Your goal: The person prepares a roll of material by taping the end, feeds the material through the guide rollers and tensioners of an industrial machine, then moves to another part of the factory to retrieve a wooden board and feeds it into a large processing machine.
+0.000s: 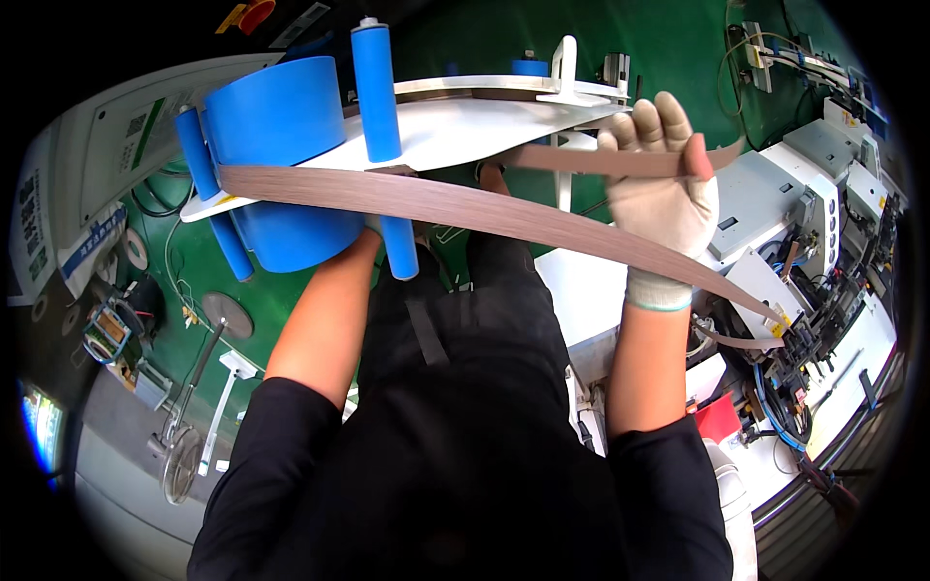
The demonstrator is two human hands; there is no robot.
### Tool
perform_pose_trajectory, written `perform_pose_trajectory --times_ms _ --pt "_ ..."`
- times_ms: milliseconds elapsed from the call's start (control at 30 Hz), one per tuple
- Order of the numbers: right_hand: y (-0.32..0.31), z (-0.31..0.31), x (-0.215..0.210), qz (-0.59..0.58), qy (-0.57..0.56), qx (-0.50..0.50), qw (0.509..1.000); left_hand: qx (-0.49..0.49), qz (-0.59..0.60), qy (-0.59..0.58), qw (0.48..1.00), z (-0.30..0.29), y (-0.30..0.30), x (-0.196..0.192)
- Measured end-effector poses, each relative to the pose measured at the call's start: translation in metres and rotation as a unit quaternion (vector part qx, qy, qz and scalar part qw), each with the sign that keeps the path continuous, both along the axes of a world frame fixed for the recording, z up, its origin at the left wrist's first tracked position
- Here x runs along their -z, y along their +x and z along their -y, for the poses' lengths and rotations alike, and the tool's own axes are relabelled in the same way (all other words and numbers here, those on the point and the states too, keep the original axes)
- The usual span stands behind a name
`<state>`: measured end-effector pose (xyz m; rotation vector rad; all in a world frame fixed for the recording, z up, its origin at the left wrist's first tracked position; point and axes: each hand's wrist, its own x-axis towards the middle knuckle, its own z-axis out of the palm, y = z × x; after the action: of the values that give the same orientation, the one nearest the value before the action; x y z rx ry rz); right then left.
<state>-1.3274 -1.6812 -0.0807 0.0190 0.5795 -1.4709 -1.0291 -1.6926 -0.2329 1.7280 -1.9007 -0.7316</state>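
My right hand (668, 198) wears a pale work glove with a bare thumb tip. Its thumb lies over a brown, wood-grain edge banding strip (562, 160), pinning it against the palm, while the other fingers reach upward. A second run of the banding (436, 201) stretches from the large blue drum (276, 111) past my right wrist toward the machine parts on the right. My left forearm (325, 300) reaches up beneath the drum's lower half (300, 235), where the hand is hidden. Blue upright rollers (376, 92) flank the drum on a white plate (455, 131).
A machine bed with cables and grey boxes (765, 208) fills the right side. On the left stand a white cabinet (145, 121) and, lower down, a pole with a round base (228, 315). The floor is green (465, 53). A red piece (717, 418) lies near my right elbow.
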Motion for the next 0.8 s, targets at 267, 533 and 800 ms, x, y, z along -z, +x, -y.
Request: perform_pose_trajectory --times_ms 267,533,800 --pt "0.093 -0.019 -0.004 -0.112 0.084 0.044 0.989 -0.035 -0.006 0.226 0.973 -0.074 0.047 -0.007" --pt "0.148 -0.061 0.042 -0.561 0.106 -0.036 0.820 0.002 -0.004 0.118 0.993 -0.075 0.003 0.008" --pt "0.174 -0.061 0.097 -0.734 0.039 -0.228 0.639 -0.116 -0.212 0.095 0.966 -0.045 0.032 0.010"
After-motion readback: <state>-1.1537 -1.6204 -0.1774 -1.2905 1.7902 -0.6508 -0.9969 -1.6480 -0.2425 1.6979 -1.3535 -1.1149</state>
